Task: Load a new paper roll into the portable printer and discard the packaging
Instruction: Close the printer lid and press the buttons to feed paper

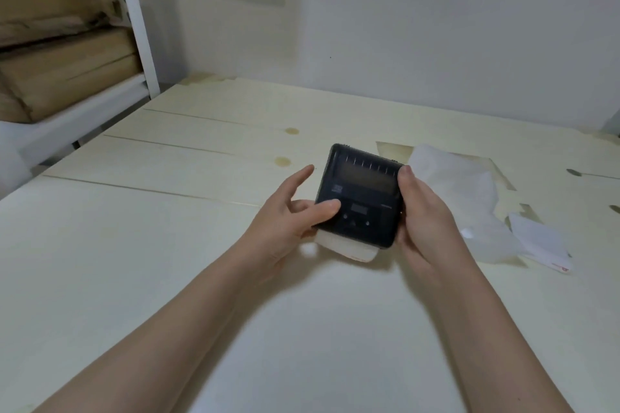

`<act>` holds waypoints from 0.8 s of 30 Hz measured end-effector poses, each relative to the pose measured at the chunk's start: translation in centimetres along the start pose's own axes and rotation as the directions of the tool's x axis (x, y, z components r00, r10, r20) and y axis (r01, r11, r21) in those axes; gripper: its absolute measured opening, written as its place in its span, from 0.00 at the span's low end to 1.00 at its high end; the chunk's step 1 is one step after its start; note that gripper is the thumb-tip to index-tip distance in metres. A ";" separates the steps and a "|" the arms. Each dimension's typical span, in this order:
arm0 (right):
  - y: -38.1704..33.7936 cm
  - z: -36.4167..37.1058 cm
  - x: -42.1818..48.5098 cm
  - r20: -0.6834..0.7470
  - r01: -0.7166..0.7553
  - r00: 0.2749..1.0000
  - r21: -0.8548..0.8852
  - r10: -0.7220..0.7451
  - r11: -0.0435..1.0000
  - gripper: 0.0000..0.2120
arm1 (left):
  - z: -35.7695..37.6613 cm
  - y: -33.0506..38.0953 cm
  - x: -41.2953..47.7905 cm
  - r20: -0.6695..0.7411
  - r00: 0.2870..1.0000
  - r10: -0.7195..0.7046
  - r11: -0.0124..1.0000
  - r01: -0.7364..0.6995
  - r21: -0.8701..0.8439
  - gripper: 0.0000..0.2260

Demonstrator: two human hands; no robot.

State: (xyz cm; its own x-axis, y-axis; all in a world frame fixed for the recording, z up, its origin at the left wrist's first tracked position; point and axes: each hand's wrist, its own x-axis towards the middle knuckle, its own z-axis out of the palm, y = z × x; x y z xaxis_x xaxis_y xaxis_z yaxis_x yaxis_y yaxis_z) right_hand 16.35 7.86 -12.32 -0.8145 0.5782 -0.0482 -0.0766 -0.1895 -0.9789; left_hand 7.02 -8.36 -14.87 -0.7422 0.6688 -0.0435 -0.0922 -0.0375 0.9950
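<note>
Holding the printer (pixel 360 196) just over the pale bench (pixel 167 245), both hands clasp it: left hand (pixel 295 214) grip on the left edge, thumb across the face, forefinger splayed free; right hand (pixel 424 211) grip wrapped round the right side. Lid appears closed, white paper (pixel 349 249) jutting from the near edge. Printer label unreadable. Right of it lies crumpled clear wrap (pixel 466 198) and a white slip (pixel 543 245) with a small red mark, illegible.
</note>
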 end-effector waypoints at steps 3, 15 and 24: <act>0.0 -0.3 0.2 -0.009 -0.028 1.000 -0.027 0.028 0.999 0.21 | 0.2 -0.5 0.0 0.036 0.999 0.018 0.999 -0.020 0.039 0.31; 1.8 0.9 0.6 0.106 -0.038 0.994 0.129 0.024 0.991 0.16 | -0.5 -1.2 1.0 -0.057 0.998 -0.021 0.998 0.017 -0.062 0.29; 2.7 1.0 1.0 0.155 0.017 0.987 0.126 -0.037 0.992 0.17 | -0.3 -1.8 1.5 -0.124 0.991 0.042 0.999 -0.041 0.013 0.26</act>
State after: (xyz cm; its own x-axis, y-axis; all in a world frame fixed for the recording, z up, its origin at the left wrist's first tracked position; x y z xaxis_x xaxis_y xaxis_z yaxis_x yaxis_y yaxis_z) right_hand 14.80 7.17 -14.79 -0.8905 0.4545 0.0190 -0.1622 -0.2782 -0.9467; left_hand 5.91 -7.51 -16.76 -0.8222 0.5690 -0.0122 -0.0529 -0.0552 0.9971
